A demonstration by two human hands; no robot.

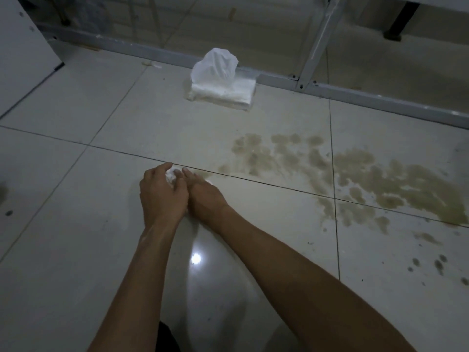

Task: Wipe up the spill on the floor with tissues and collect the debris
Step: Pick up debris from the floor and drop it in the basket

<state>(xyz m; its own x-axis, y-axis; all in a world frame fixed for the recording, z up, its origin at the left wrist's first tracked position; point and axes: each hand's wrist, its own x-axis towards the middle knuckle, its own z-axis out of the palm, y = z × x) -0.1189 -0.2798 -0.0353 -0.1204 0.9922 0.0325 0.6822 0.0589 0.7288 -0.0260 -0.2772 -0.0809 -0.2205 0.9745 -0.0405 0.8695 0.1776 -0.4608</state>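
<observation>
Head view, figure legend. A crumpled tissue wad [172, 176] sits at centre, low over the pale tiled floor [76, 250] beside a grout line [121, 151]. Whether it touches the tile cannot be told. The left hand [162, 191] curls its fingers round the wad. The right hand [203, 194] is pressed close against the left with a fingertip on the tissue, and a scrap of white shows at its far edge (its other fingers are hidden, so whether it truly grips cannot be told).

To the right, well apart from both hands, the brownish spill [355, 174] spreads in blotches across two tiles, with dark specks [439, 262] scattered nearer the lower edge. Beyond the hands lies the tissue pack [223, 94], one sheet standing up from its slot, close to a metal frame [314, 47]. A white cabinet [22, 59] stands at far left.

Likely hazards: the wad looks small against so wide a spill, so it may saturate quickly and smear liquid rather than lift it. A sweeping stroke could push liquid into the grout lines, or drag the specks through the wet patch, making the debris harder to gather.
</observation>
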